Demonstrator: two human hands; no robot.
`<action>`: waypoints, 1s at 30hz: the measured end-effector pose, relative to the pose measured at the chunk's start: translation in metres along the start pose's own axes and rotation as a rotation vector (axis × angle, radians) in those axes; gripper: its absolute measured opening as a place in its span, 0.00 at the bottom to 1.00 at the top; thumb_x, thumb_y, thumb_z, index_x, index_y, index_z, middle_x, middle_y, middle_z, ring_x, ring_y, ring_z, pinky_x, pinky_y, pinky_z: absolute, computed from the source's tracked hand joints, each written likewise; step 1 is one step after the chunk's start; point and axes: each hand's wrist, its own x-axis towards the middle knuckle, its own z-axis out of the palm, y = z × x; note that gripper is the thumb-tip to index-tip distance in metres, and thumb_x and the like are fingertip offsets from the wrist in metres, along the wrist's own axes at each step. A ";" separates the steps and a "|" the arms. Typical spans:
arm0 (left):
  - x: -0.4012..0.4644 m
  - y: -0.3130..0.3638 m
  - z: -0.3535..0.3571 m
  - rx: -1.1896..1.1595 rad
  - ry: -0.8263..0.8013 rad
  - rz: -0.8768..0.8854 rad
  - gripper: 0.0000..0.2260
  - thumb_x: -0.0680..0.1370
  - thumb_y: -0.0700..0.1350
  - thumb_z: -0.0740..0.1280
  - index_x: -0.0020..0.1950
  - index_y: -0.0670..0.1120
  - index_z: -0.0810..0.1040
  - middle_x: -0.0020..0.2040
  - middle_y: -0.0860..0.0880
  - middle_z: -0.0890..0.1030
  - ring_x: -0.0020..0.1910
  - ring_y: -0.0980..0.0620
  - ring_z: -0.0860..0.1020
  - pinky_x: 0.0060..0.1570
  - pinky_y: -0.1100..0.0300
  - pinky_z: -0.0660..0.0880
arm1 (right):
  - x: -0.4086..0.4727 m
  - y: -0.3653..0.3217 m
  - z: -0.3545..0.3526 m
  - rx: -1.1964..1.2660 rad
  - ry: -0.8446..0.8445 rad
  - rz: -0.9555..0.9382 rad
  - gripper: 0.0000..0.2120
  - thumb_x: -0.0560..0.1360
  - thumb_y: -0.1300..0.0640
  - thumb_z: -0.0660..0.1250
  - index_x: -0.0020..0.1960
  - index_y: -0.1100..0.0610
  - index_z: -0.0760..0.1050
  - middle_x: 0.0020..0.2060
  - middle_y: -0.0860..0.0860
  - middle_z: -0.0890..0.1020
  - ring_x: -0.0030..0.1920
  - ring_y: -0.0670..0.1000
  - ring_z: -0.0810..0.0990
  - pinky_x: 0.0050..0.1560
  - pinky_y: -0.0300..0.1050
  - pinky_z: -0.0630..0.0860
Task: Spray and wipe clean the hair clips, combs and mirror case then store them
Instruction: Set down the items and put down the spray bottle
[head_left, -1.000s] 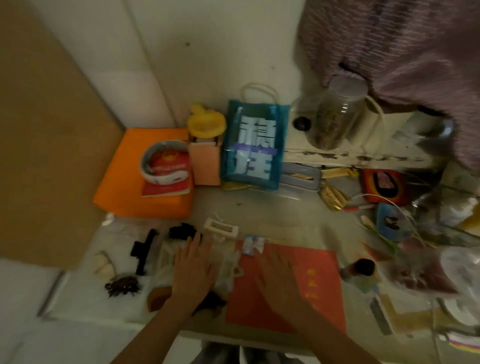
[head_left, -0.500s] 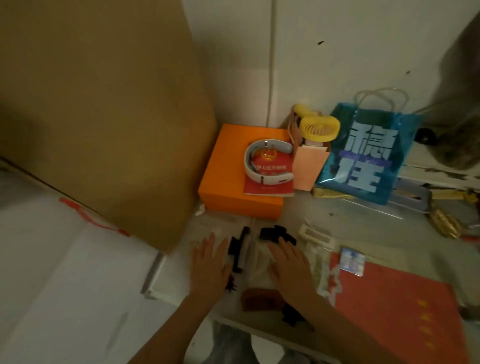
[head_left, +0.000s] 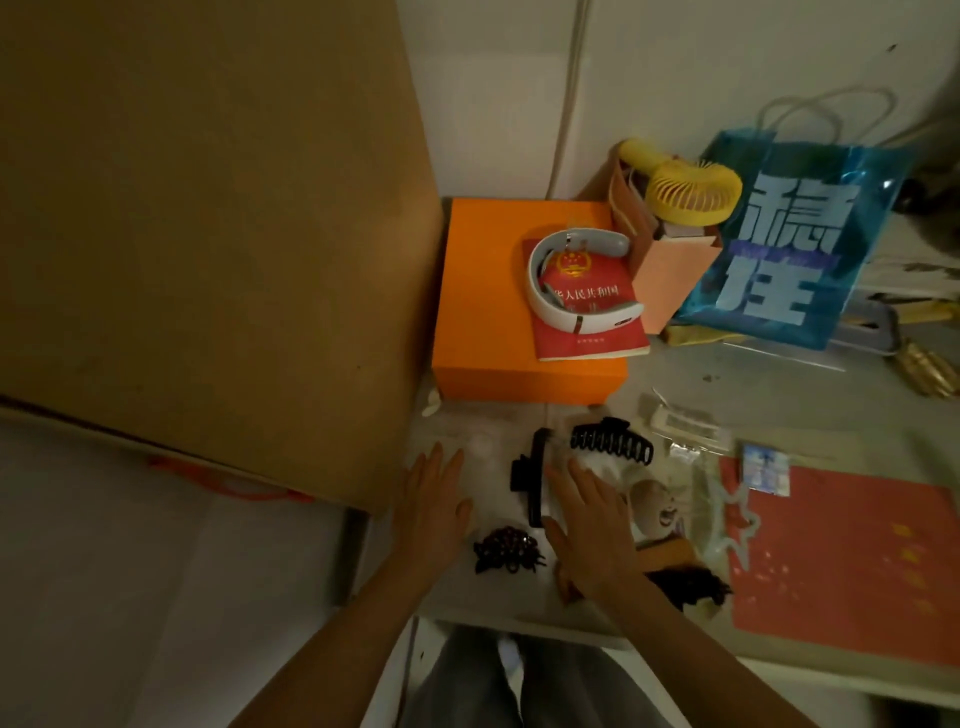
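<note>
both hands are lying flat, palms down, fingers straight and holding nothing: the left hand (head_left: 431, 512) beside the beaded clip (head_left: 506, 550), the right hand (head_left: 589, 535) just beside the long black clip (head_left: 534, 475) on the table (head_left: 769, 395), near the claw clip (head_left: 613, 441).

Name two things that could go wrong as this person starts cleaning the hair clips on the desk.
1. The dark beaded clip lies near the desk's front edge, between the left hand and the right hand; a sweep could knock it off.
2. The red booklet and the red paper sheet lie close by; stray spray might wet them.
</note>
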 end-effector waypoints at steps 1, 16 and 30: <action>0.006 0.001 0.001 0.016 -0.006 0.011 0.26 0.82 0.48 0.57 0.78 0.50 0.49 0.79 0.45 0.48 0.77 0.47 0.48 0.75 0.53 0.46 | 0.000 0.000 0.001 0.009 -0.008 0.004 0.31 0.81 0.48 0.57 0.78 0.50 0.45 0.78 0.51 0.48 0.77 0.50 0.48 0.76 0.50 0.49; 0.058 0.016 0.004 -0.293 0.074 -0.004 0.25 0.78 0.45 0.67 0.74 0.47 0.65 0.69 0.44 0.72 0.65 0.45 0.71 0.63 0.53 0.70 | -0.007 0.023 0.017 0.061 0.023 0.159 0.29 0.81 0.47 0.56 0.78 0.48 0.49 0.78 0.51 0.50 0.77 0.52 0.49 0.76 0.49 0.47; 0.049 0.019 -0.004 -0.452 0.169 -0.045 0.18 0.78 0.48 0.67 0.66 0.43 0.74 0.62 0.44 0.77 0.58 0.46 0.76 0.52 0.56 0.73 | -0.018 0.028 0.008 0.156 0.100 0.306 0.27 0.80 0.47 0.58 0.77 0.47 0.54 0.77 0.49 0.54 0.77 0.50 0.51 0.74 0.49 0.51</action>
